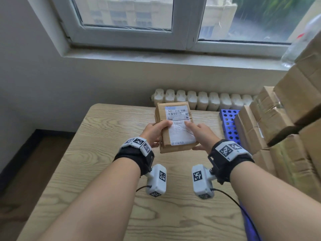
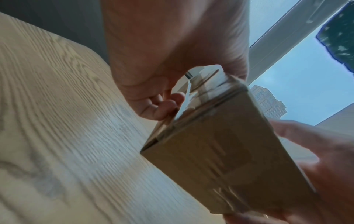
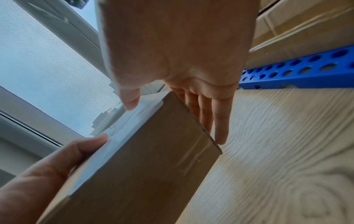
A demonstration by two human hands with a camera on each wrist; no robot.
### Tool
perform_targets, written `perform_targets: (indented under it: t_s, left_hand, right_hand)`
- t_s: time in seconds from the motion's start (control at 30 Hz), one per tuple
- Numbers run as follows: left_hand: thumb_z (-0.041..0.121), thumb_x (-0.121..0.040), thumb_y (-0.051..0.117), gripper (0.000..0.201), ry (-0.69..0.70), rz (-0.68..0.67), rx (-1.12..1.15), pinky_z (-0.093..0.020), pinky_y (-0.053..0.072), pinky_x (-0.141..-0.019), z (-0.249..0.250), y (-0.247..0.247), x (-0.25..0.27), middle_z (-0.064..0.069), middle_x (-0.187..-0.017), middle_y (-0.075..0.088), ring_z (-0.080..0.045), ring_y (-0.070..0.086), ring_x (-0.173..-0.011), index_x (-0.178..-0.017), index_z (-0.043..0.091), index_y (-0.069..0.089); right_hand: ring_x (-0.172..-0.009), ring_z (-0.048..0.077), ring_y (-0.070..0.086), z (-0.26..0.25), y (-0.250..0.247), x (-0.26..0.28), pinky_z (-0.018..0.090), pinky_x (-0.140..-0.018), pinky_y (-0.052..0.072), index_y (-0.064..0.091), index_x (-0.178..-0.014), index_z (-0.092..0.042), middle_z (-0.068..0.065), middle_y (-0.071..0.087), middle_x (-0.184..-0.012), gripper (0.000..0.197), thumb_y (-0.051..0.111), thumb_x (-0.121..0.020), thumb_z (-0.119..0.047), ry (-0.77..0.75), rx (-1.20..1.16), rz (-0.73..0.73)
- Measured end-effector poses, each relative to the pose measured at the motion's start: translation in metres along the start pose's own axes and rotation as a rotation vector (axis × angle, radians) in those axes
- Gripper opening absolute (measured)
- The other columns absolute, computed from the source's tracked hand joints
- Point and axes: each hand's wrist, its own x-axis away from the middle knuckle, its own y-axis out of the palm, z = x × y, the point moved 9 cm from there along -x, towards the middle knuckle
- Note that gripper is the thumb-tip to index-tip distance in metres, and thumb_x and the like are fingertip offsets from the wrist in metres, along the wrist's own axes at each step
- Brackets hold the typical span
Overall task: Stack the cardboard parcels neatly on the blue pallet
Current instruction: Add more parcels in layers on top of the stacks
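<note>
Hands gripped one cardboard parcel (image 1: 175,126) above the wooden table (image 1: 97,153) — left hand (image 1: 153,132) and right hand (image 1: 202,134) clasping opposite sides, thumbs on its white label (image 1: 180,131). Only the right wrist view showed the right fingers (image 3: 220,121) straight beneath it; the head view alone showed stacked parcels (image 1: 278,122) on the blue pallet (image 1: 229,123).

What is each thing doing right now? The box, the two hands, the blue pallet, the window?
parcel: held above the table, label up.
left hand: grips the parcel's left side.
right hand: holds its right side, thumb on the label.
blue pallet: stacked with parcels.
window: looks shut.
</note>
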Motion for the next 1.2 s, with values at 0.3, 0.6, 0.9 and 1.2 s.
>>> perform_targets:
  t_s: [0.3,0.6,0.9,1.2]
  left_hand:
    - [0.036,-0.087,0.064,0.034,0.183,-0.090,0.041,-0.027,0.053,-0.060,0.016,0.044,0.095,-0.006,-0.103,0.066,-0.023,0.065,-0.082,-0.113,0.014,0.061]
    - [0.066,-0.061,0.066,0.086,0.449,-0.052,0.066,-0.040,0.059,-0.072,0.068,0.098,0.171,-0.009,-0.109,0.070,-0.025,0.069,-0.095,-0.126,0.011,0.056]
    - [0.062,-0.053,0.072,0.086,0.730,-0.106,0.190,-0.053,0.055,-0.087,0.169,0.164,0.258,-0.022,-0.109,0.069,-0.034,0.068,-0.093,-0.115,0.002,0.061]
    - [0.068,-0.052,0.062,0.062,0.841,-0.114,0.139,-0.045,0.056,-0.081,0.210,0.313,0.342,-0.011,-0.093,0.073,-0.030,0.068,-0.083,-0.088,0.019,0.069]
  right_hand:
    - [-0.109,0.025,0.061,0.011,-0.034,0.108,0.050,-0.091,0.052,0.046,-0.131,-0.019,0.004,0.061,-0.120,0.062,0.055,-0.088,-0.062,-0.101,-0.075,0.031]
    - [-0.101,0.026,0.067,-0.004,-0.106,0.187,0.051,-0.090,0.055,0.044,-0.136,-0.019,0.007,0.065,-0.116,0.075,0.063,-0.079,-0.064,-0.286,-0.099,0.109]
    - [-0.084,0.020,0.067,-0.063,-0.205,0.271,0.039,-0.076,0.058,0.049,-0.128,-0.012,0.008,0.069,-0.102,0.054,0.062,-0.087,-0.045,-0.569,-0.071,0.133]
    - [-0.079,0.021,0.069,-0.048,-0.361,0.344,0.035,-0.060,0.055,0.055,-0.125,-0.010,0.013,0.072,-0.102,0.078,0.065,-0.064,-0.058,-0.681,-0.093,0.231]
